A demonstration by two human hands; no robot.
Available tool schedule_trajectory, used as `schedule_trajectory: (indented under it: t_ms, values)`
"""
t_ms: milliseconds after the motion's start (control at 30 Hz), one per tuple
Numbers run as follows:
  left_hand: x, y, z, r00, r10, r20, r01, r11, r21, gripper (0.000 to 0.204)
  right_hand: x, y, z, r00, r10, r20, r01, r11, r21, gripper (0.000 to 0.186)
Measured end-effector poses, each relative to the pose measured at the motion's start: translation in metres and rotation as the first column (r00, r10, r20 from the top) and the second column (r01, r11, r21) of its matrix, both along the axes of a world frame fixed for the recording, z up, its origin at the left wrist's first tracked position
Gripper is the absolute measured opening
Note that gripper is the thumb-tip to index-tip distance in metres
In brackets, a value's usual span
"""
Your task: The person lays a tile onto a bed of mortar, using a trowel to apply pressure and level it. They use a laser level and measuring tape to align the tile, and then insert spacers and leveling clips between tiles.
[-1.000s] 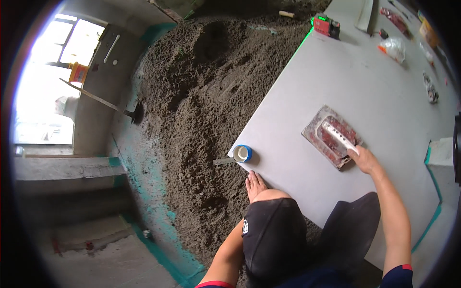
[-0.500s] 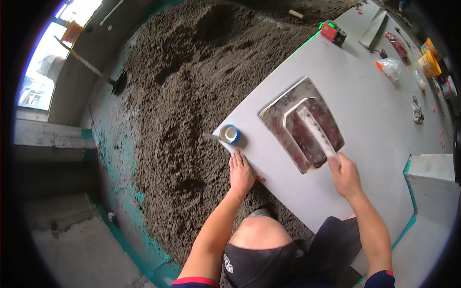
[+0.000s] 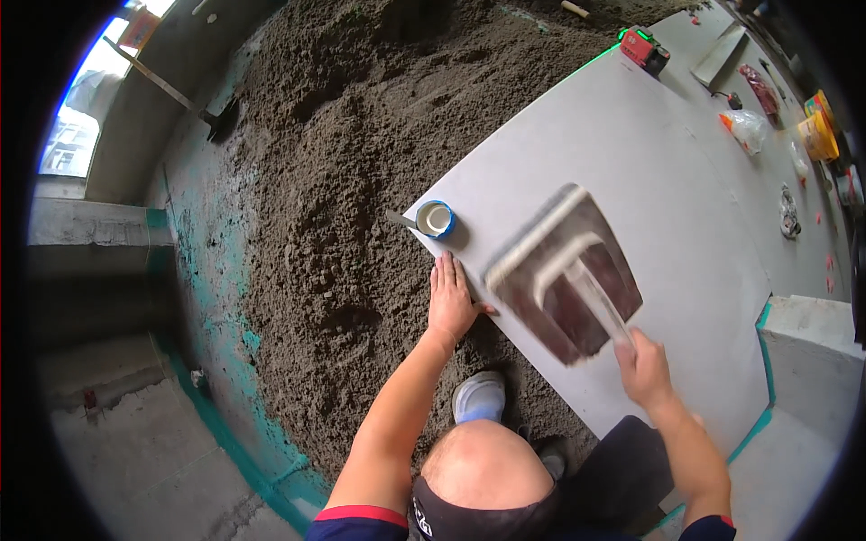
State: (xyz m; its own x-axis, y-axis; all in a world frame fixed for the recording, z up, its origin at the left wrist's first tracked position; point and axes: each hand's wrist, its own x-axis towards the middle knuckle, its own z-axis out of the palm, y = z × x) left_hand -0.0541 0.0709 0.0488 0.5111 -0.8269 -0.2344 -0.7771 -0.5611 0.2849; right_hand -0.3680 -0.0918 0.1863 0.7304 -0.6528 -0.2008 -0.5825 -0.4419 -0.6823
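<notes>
A large pale grey tile point(image 3: 595, 153) lies over dark, crumbly mortar point(image 3: 325, 261). My right hand point(image 3: 645, 365) is wrapped round the handle of a broad tile beater point(image 3: 591, 316), whose dark, worn plate is blurred over the tile; whether it touches cannot be told. Flat and with fingers stretched, my left hand point(image 3: 453, 302) rests along the tile's near left edge, its thumb out to the right. Just beyond those fingertips, on the tile's corner, sits a round blue-rimmed piece point(image 3: 436, 219) with a pale middle. A thin grey strip point(image 3: 400, 219) juts from beside it over the mortar.
A red laser level point(image 3: 642, 51) stands at the tile's far edge, casting a green line. Beyond it lie a metal trough-like piece point(image 3: 719, 56), plastic bags point(image 3: 747, 129) and yellow buckets point(image 3: 819, 135). A shovel point(image 3: 216, 119) leans at the far left. My shoe point(image 3: 480, 397) is in the mortar.
The tile beater has swung lower in the picture and tilted, with my right hand still round its handle. My left hand stays at the tile's edge. The view has shifted slightly.
</notes>
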Motion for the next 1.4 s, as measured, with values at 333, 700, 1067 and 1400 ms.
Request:
schedule_trajectory:
  t_ms: [333,700,1067,1400]
  values:
    - [-0.003,-0.005,0.008,1.0,-0.014,0.013,0.014,1.0,-0.013,0.114,0.034,-0.028,-0.013,0.954,-0.031,-0.298,0.111,0.96,0.255,0.061]
    - [-0.008,-0.01,0.025,0.997,0.041,-0.058,-0.04,0.999,0.018,0.121,0.092,-0.075,-0.023,0.864,-0.129,-0.486,0.201,0.974,0.1,0.072]
    - [-0.003,-0.018,0.025,0.997,0.041,-0.063,-0.034,0.993,0.11,0.12,0.116,-0.098,-0.039,0.917,-0.379,-0.123,0.346,0.91,-0.228,0.06]
    - [-0.004,-0.023,0.026,0.999,0.04,0.008,-0.041,0.98,0.197,0.124,0.143,-0.154,-0.032,0.883,-0.39,0.261,0.438,0.884,-0.162,0.069]
